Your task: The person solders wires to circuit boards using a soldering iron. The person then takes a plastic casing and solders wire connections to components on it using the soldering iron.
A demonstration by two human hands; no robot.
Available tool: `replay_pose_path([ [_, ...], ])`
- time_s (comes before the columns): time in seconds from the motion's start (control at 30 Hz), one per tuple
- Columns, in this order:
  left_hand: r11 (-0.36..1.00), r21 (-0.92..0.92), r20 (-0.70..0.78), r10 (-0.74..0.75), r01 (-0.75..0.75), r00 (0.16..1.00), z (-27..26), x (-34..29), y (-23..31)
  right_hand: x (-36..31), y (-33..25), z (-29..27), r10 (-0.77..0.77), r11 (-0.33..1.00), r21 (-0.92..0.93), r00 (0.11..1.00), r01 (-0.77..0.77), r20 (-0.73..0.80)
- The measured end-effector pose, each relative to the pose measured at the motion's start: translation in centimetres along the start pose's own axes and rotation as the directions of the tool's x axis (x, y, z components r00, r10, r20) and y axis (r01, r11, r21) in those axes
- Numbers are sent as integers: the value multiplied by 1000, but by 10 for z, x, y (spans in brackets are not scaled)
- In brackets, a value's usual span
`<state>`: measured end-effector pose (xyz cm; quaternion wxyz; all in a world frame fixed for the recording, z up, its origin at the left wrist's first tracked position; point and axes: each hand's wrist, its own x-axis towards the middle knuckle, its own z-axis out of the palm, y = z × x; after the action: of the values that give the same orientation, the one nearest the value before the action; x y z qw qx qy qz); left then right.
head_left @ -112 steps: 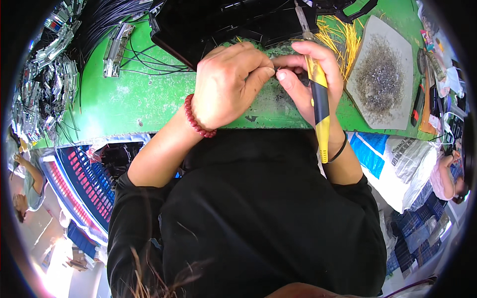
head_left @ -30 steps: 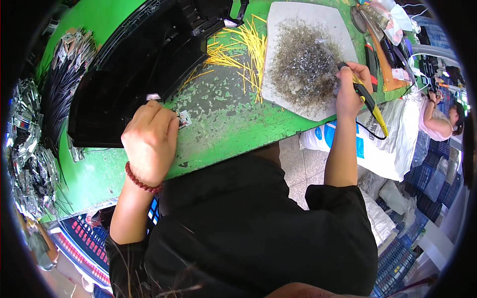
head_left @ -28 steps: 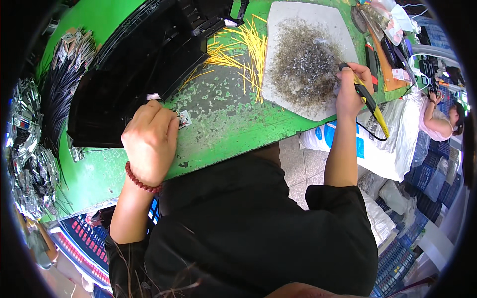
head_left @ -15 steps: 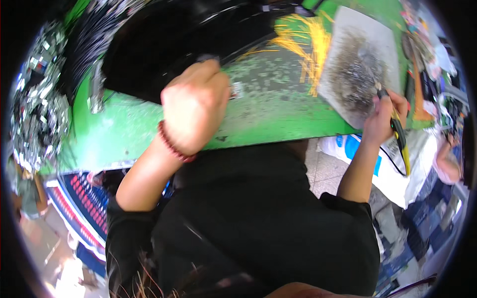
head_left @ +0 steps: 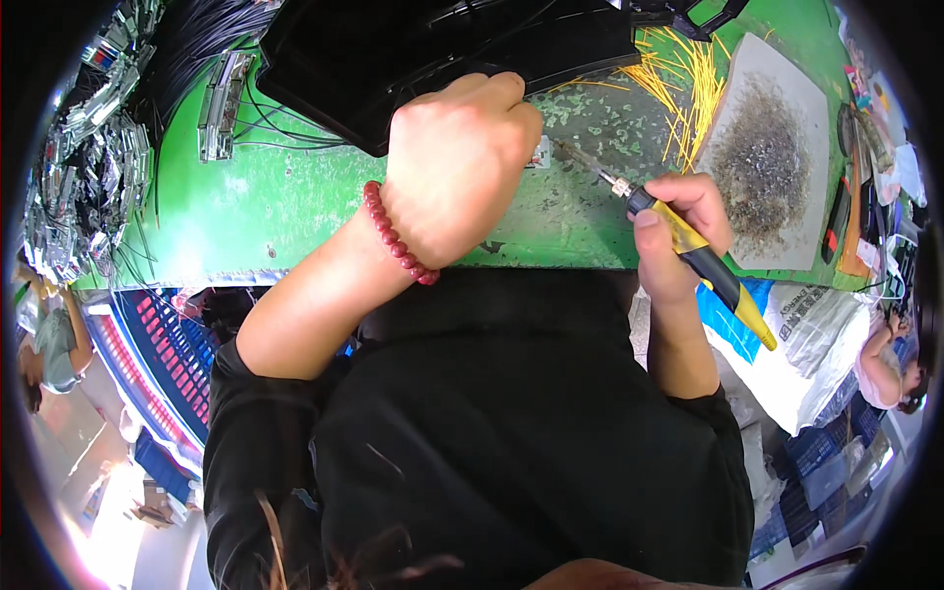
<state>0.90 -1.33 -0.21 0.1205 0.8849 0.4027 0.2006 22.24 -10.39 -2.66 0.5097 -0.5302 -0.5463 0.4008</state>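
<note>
My right hand (head_left: 678,236) grips a yellow and black soldering iron (head_left: 710,267). Its metal tip points left, just right of a small pale piece (head_left: 542,152) that shows beside my left hand's fingers. My left hand (head_left: 462,162) is closed over the green bench, back of the hand up, a red bead bracelet (head_left: 397,241) on its wrist. What its curled fingers hold is hidden. Beyond it lies a large glossy black plastic sheet or housing (head_left: 393,59). A clear, silvery oblong part (head_left: 224,106) with thin black wires lies to the left.
Yellow wires (head_left: 693,93) lie at the far right, next to a pale board (head_left: 811,182) covered with dark residue. Shiny parts (head_left: 84,187) and black wires heap on the left of the green bench (head_left: 285,216). Tools line the right edge. Other people sit at both sides.
The soldering iron has moved left from the residue-covered board, and its tip is now near my left hand. My left hand, still closed, appears farther right in the picture.
</note>
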Motion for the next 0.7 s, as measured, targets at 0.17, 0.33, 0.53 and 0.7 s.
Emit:
replay_pose_path([
  [0.17,1000,6,23,11,-11,1000,-1,5,2,0,4,-1,-41,998,-55,999,40,-5],
  [0.33,999,47,27,11,-12,1000,-1,5,4,2,2,0,-15,1000,-12,1000,14,-15],
  [0.53,999,35,-4,12,-12,1000,0,3,2,3,3,3,-35,999,39,999,35,-11],
  [0.7,996,70,0,47,-47,999,-1,3,1,4,0,4,-40,996,82,999,40,6],
])
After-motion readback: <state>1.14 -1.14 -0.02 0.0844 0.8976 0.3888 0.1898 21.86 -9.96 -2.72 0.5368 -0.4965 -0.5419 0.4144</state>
